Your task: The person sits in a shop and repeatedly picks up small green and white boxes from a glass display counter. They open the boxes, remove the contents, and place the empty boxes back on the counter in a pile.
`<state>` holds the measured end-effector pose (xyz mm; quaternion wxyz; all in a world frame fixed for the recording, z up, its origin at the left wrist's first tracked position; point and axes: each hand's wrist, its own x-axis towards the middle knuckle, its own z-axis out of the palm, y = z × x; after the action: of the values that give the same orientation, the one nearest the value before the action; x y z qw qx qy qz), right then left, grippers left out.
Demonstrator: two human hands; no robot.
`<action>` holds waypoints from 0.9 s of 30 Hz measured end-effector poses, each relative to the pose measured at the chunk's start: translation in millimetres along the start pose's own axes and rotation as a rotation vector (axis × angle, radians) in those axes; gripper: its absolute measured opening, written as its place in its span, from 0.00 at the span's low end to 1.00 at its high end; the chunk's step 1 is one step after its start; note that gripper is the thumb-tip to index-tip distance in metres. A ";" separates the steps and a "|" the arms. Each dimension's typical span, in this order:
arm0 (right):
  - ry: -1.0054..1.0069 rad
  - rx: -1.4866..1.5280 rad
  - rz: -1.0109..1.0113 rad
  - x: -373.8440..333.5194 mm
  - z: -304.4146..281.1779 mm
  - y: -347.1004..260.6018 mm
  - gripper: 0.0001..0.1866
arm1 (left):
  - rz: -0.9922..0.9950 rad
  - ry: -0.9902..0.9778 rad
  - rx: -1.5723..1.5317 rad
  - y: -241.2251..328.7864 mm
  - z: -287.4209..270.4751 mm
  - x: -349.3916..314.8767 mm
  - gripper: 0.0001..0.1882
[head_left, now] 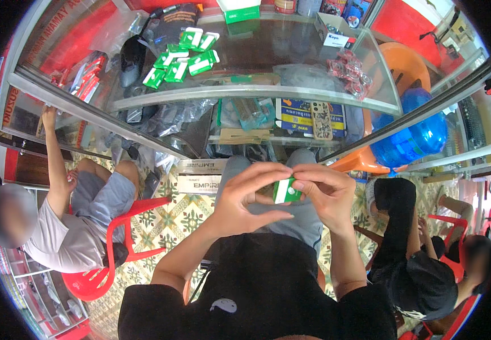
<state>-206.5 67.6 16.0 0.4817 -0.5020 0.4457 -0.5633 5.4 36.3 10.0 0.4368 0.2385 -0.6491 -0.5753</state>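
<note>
My right hand (pixel 327 195) grips a small green and white carton (pixel 283 191) above my lap, its thumb pressed on the near side. The fingers of my left hand (pixel 245 198) curve around to the carton's left and upper edge. The left thumb stretches out below, apart from the carton, so that hand is open in a wide C. On the glass counter ahead lies a loose pile of similar green and white cartons (pixel 176 69).
A larger green and white box (pixel 242 13) stands at the counter's back. Red packets (pixel 348 73) lie on its right, near an open white box (pixel 334 35). A phone (pixel 321 120) rests on a lower shelf. People sit at left (pixel 58 238) and right (pixel 418 277). A blue plastic bag (pixel 412 133) bulges beside an orange chair (pixel 404 62).
</note>
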 end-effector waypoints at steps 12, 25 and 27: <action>-0.010 0.000 -0.013 -10.7 4.6 0.3 0.15 | 0.065 -0.018 0.209 -2.0 -27.6 28.2 0.31; 0.082 -0.266 0.012 -38.5 -24.4 37.8 0.11 | 0.375 0.349 0.899 2.1 -168.5 256.3 0.27; 0.110 -0.281 0.006 -41.5 -28.1 38.6 0.10 | 0.396 0.434 1.012 17.1 -169.1 294.2 0.28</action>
<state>-229.5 103.9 -30.4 0.3831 -0.5318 0.5474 -0.5204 2.5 -289.9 105.0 0.4906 0.4039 -0.7711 -0.0391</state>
